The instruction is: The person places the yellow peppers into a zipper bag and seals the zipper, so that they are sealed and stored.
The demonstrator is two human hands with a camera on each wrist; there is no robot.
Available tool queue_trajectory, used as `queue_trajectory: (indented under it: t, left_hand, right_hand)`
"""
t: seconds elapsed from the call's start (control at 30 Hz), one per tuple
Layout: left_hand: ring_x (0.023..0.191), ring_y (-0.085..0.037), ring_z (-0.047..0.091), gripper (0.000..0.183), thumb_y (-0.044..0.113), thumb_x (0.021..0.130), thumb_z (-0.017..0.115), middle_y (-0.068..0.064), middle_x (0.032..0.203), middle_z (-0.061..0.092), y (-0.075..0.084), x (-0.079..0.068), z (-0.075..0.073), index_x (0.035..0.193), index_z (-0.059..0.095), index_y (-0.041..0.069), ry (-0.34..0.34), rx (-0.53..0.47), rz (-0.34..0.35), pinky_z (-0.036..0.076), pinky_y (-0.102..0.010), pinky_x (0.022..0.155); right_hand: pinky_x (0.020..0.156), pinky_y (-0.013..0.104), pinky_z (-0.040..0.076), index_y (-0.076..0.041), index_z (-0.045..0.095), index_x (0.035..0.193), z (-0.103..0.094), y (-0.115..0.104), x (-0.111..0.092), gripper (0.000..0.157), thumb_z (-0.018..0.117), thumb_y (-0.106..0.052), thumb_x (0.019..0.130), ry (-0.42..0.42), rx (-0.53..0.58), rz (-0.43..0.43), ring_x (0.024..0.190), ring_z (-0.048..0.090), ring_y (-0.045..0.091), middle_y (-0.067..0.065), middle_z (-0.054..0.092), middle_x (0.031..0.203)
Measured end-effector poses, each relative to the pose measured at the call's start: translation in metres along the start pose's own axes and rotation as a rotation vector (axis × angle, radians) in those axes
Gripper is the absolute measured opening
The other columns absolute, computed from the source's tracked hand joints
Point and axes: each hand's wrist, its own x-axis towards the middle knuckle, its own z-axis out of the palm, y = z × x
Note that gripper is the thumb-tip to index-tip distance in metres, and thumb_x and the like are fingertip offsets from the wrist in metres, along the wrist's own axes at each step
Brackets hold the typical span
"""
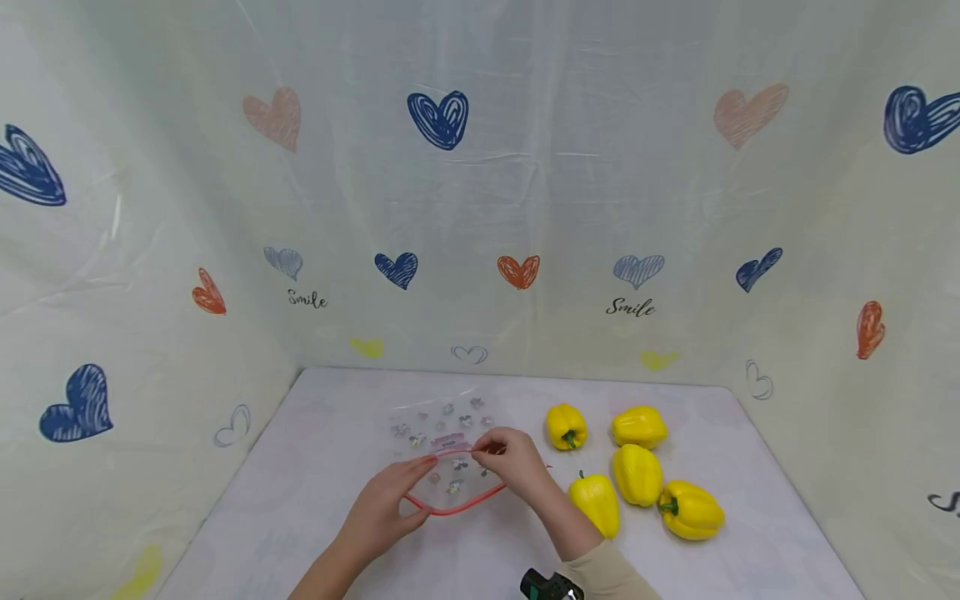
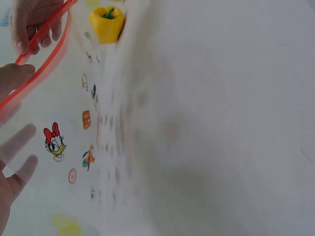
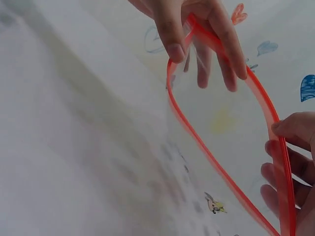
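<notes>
A clear zip bag (image 1: 455, 487) with cartoon prints and a red zip rim lies over the table, its mouth spread wide towards me. My left hand (image 1: 381, 510) holds the mouth's left end, thumb at the near rim and fingers along the far rim. With thumb and fingertips, my right hand (image 1: 516, 462) pinches the far rim farther right. In the right wrist view the red rim (image 3: 209, 153) forms a long loop between both hands. Some left fingers (image 2: 20, 142) show in the left wrist view. No pepper shows inside the bag.
Several yellow bell peppers lie right of the bag; the nearest pepper (image 1: 595, 504) is beside my right forearm, another pepper (image 1: 692, 510) is farthest right. A black device (image 1: 551, 586) sits at my right wrist. Heart-printed sheeting (image 1: 480, 208) walls the table's back and sides.
</notes>
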Motion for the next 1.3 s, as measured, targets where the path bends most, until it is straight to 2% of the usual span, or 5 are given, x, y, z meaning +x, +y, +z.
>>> queue_trajectory:
  t: [0.27, 0.57, 0.7, 0.9, 1.3]
  left_hand:
    - [0.107, -0.018, 0.062, 0.074, 0.022, 0.060, 0.093, -0.002, 0.123, 0.066, 0.006, 0.003, 0.002, 0.126, 0.065, 0.007, 0.091, 0.002, -0.004, 0.053, -0.039, 0.088]
    - [0.109, -0.022, 0.060, 0.082, 0.020, 0.057, 0.093, -0.005, 0.128, 0.063, 0.011, 0.006, 0.006, 0.131, 0.060, 0.006, 0.153, -0.001, -0.050, 0.052, -0.046, 0.088]
    - [0.111, -0.026, 0.058, 0.083, 0.017, 0.056, 0.093, -0.007, 0.130, 0.061, 0.014, 0.006, 0.010, 0.131, 0.059, 0.004, 0.185, -0.026, -0.073, 0.047, -0.058, 0.090]
    - [0.119, -0.031, 0.054, 0.086, 0.009, 0.055, 0.093, -0.006, 0.134, 0.058, 0.019, 0.003, 0.020, 0.133, 0.057, 0.006, 0.213, -0.058, -0.151, 0.027, -0.083, 0.087]
    - [0.121, -0.031, 0.053, 0.086, 0.008, 0.059, 0.092, -0.007, 0.135, 0.058, 0.025, 0.000, 0.035, 0.136, 0.056, 0.010, 0.194, -0.102, -0.273, 0.022, -0.084, 0.089]
  right_hand:
    - [0.090, 0.047, 0.051, -0.013, 0.073, 0.096, -0.011, -0.006, -0.007, 0.008, 0.071, -0.016, 0.089, 0.093, -0.013, -0.094, 0.098, 0.060, 0.025, -0.007, 0.066, 0.095]
    - [0.083, 0.035, 0.054, -0.017, 0.074, 0.094, -0.035, -0.006, -0.029, 0.010, 0.075, -0.011, 0.086, 0.270, 0.049, -0.084, 0.095, 0.058, 0.023, -0.005, 0.066, 0.096]
    - [0.089, 0.038, 0.052, -0.017, 0.074, 0.094, -0.045, -0.005, -0.040, 0.014, 0.076, -0.008, 0.084, 0.330, 0.049, -0.054, 0.096, 0.059, 0.020, -0.006, 0.067, 0.095]
    - [0.090, 0.034, 0.050, -0.017, 0.075, 0.095, -0.055, 0.004, -0.057, 0.016, 0.077, -0.007, 0.083, 0.406, 0.018, 0.001, 0.094, 0.058, 0.016, -0.008, 0.068, 0.095]
    - [0.094, 0.042, 0.049, -0.016, 0.073, 0.096, -0.063, 0.032, -0.086, 0.020, 0.077, -0.003, 0.082, 0.548, -0.029, 0.093, 0.097, 0.058, 0.014, -0.007, 0.067, 0.098]
